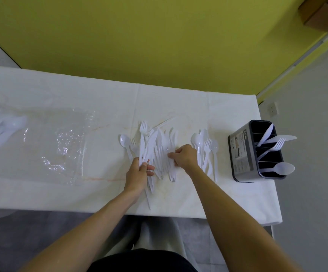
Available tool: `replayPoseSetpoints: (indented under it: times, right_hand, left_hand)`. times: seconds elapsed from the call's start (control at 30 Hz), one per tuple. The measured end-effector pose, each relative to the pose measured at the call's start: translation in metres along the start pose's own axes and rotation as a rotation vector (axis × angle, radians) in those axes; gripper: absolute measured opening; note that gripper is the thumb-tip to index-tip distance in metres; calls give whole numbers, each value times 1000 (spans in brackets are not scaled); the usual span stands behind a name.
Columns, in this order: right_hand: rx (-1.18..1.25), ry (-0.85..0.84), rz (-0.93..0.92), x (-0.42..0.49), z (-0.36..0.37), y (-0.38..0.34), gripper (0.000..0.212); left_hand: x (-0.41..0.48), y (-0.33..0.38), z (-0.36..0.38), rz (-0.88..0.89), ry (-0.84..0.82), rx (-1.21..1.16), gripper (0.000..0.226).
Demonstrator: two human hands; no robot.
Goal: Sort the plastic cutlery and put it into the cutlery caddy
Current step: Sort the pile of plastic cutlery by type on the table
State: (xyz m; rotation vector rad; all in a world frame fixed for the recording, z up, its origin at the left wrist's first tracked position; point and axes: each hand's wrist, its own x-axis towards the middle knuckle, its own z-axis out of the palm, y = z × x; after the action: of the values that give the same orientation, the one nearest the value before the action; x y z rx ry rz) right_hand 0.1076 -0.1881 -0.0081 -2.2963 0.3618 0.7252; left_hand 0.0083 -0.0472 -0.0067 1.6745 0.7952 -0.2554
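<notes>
a white cutlery pile [156,143] is spread across the middle of the surface [179,99]. several of its handles are gripped in the left hand [139,171], fingers curled round them. the right hand [182,156] is laid on the pile with fingers bent; whether anything is pinched cannot be told. the caddy [239,154], holding a few pieces, is stood at the right edge.
</notes>
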Motion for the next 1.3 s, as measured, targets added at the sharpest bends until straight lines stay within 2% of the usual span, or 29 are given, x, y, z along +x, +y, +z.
replayPoseSetpoints:
  times: [0.17,0.27,0.37,0.53,0.6,0.7,0.77,0.83,0.87,0.97,1.1,1.17,1.27,1.3]
  right_hand:
    - [318,-18,5,-5,-24,4,17]
    - [586,-184,-24,-8,-33,-1,22]
    - [682,-293,-66,-13,-35,-9,24]
    - [670,-289,-145,-15,-26,-16,21]
    - [605,-182,-122,-12,-21,-13,22]
    - [182,61,-76,-6,-11,-2,34]
    - [-79,50,-72,-11,0,3,45]
    - [-181,10,-69,-14,9,5,55]
    - [-199,14,-69,-15,11,5,53]
    - [-182,15,-56,-13,6,7,33]
    - [-141,-5,-9,-16,-11,11,38]
    - [-29,-1,19,-16,-17,14,34]
    - [181,-7,89,-15,-24,18,14]
    - [214,-6,104,-15,-25,18,15]
  left_hand:
    - [2,5,0,4,-19,3,21]
    - [2,13,3,26,-86,33,20]
    - [4,23,8,55,-162,112,23]
    - [2,30,13,45,-268,168,25]
    - [2,28,11,25,-243,201,23]
    - [4,21,4,0,-189,195,20]
    - [3,18,-1,-13,-169,185,28]
    - [2,18,-3,-23,-140,151,34]
    - [2,17,-4,-25,-125,129,36]
    - [3,17,-6,-36,-115,61,37]
    - [3,17,-8,-57,-142,-1,42]
    - [2,18,-8,-64,-161,-28,45]
    - [2,20,-10,-72,-178,-65,56]
    - [2,20,-11,-74,-176,-68,57]
